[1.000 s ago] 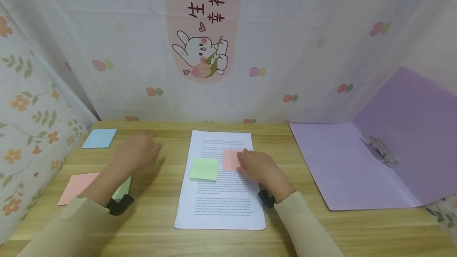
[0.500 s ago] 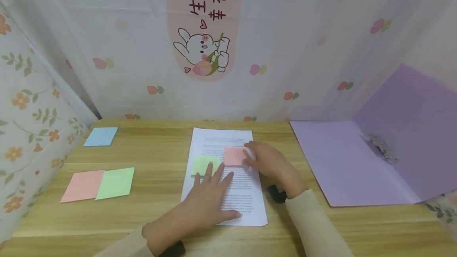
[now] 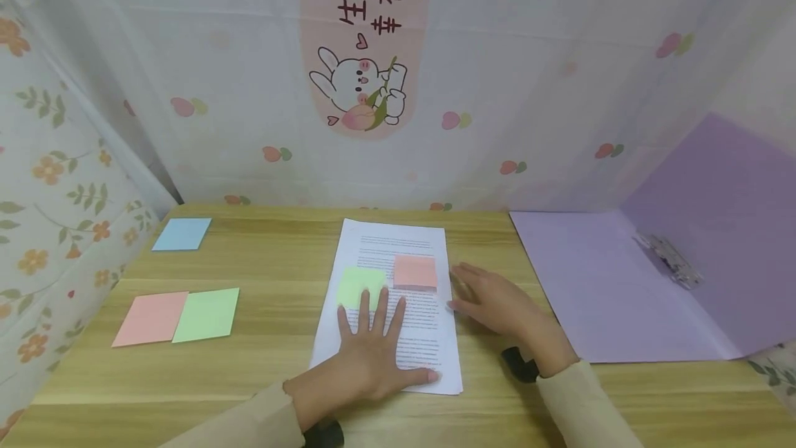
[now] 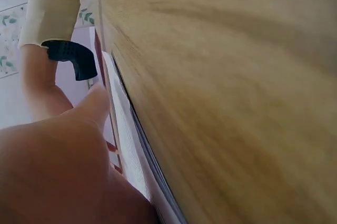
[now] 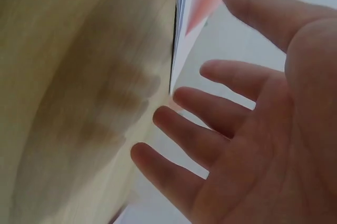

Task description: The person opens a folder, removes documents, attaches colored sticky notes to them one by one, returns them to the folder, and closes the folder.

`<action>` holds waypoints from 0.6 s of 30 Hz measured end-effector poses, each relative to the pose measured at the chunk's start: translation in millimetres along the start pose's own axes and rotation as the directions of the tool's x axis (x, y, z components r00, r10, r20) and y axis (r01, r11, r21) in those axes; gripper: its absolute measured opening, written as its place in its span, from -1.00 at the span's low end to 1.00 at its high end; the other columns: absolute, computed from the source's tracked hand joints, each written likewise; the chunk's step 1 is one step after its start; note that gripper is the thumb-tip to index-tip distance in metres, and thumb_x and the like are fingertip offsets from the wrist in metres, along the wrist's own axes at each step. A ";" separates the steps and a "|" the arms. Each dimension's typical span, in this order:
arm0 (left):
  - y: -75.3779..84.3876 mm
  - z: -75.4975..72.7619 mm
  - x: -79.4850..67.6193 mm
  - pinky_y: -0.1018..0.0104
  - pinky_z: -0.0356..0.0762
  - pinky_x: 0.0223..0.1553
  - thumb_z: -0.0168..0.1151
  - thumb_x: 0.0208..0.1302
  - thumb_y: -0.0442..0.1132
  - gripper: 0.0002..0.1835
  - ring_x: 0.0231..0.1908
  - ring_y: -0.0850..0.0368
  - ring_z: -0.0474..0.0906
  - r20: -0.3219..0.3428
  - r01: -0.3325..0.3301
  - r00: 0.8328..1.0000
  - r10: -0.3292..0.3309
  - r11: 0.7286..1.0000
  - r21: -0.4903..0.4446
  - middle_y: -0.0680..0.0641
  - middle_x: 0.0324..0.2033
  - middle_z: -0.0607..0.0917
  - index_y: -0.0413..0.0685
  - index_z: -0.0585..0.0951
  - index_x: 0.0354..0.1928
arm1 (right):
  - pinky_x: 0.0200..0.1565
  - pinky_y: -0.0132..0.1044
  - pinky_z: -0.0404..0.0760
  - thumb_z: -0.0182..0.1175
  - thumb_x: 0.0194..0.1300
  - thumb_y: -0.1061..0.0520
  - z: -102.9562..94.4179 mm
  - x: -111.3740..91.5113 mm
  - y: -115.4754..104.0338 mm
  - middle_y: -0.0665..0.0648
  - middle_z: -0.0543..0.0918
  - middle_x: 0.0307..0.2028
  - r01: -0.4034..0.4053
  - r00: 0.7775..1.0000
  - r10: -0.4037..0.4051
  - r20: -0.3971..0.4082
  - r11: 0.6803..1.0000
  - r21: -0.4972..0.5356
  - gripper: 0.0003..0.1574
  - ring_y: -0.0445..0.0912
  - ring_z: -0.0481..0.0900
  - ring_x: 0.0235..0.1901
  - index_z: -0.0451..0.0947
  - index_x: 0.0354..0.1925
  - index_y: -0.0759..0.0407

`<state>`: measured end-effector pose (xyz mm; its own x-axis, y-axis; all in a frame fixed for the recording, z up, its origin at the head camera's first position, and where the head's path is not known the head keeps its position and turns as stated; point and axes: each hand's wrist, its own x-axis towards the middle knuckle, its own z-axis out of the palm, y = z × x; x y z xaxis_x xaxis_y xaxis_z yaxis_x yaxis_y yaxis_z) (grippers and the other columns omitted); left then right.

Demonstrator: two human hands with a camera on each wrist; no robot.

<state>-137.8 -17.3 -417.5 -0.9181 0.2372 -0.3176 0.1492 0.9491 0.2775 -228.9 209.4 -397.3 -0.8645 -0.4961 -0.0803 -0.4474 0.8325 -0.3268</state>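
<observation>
A stack of printed paper (image 3: 429, 337) lies on the wooden table, with a green sticky note (image 3: 359, 283) and a pink sticky note (image 3: 415, 272) on its top sheet. My left hand (image 3: 370, 358) rests spread on the lower part of the stack, its fingertips overlapping the green note's lower edge. To the right of the stack, my right hand (image 3: 497, 299) holds nothing. Its fingertips are beside the paper's right edge. In the right wrist view the right fingers (image 5: 184, 129) are apart and nearly straight above the tabletop, near the side of the stack.
A purple folder (image 3: 597, 282) with a metal clip (image 3: 668, 260) lies open at the right. On the left are a blue sticky pad (image 3: 182, 234), a pink pad (image 3: 151, 319) and a green pad (image 3: 206, 314). A patterned curtain (image 3: 236, 88) hangs behind the table.
My left hand has come from above the pads at left onto the paper stack. My right hand has left the pink note and moved right, off the paper.
</observation>
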 end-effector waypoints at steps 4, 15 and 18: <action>1.9 0.8 0.4 -0.56 -0.33 0.42 -0.04 -0.07 0.78 0.37 0.59 -0.32 -0.47 0.013 0.012 1.000 -0.013 0.999 0.031 -0.17 0.63 -0.31 0.11 -0.13 0.64 | 0.42 0.18 0.33 0.26 0.39 -0.14 -2.0 -2.5 3.0 0.34 0.32 0.48 0.000 0.999 -0.002 0.050 0.999 0.040 -0.11 0.25 0.31 0.47 0.27 0.48 0.26; -2.8 1.8 2.9 -0.59 -0.39 0.40 -0.05 0.17 0.63 0.18 0.59 -0.35 -0.46 0.007 -0.015 1.000 0.015 0.999 -0.029 -0.18 0.63 -0.28 0.09 -0.08 0.63 | 0.46 0.20 0.25 -0.04 0.60 0.00 -13.1 -7.5 7.6 0.35 0.30 0.49 -0.020 0.997 0.014 0.071 0.997 0.081 -0.29 0.28 0.25 0.49 0.16 0.51 0.34; -6.4 1.6 4.7 -0.60 -0.38 0.40 -0.01 0.27 0.53 0.07 0.59 -0.36 -0.42 -0.015 -0.041 0.999 0.040 0.996 -0.079 -0.19 0.63 -0.21 0.07 -0.01 0.63 | 0.47 0.20 0.23 -0.02 0.59 -0.02 -14.9 -8.3 9.0 0.37 0.27 0.50 -0.013 0.996 0.006 0.088 0.997 0.075 -0.26 0.29 0.22 0.50 0.16 0.50 0.36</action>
<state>-142.5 -22.0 -422.2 -0.9170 0.2716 -0.2922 0.1574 0.9193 0.3607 -229.2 224.6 -385.6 -0.8440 -0.5104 -0.1647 -0.4176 0.8181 -0.3954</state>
